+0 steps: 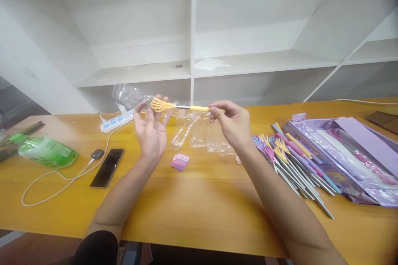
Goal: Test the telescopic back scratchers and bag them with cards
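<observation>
My right hand [234, 122] pinches the yellow handle of a back scratcher [183, 107], held level above the table. Its yellow claw head points left, with a short metal rod between head and handle. My left hand [151, 132] is at the claw end, thumb and fingers around a clear plastic bag [129, 95] that stretches out to the left; the exact grip is partly hidden. Below the hands, more clear bags [199, 134] lie on the table, with a small stack of pink and purple cards [179, 161] in front of them.
Several back scratchers [301, 169] lie piled at the right beside a purple box [351, 186] holding packaged items. On the left are a green bottle [46, 151], a phone [107, 168], a white cable and a power strip [116, 121]. White shelving [264, 66] stands behind the table.
</observation>
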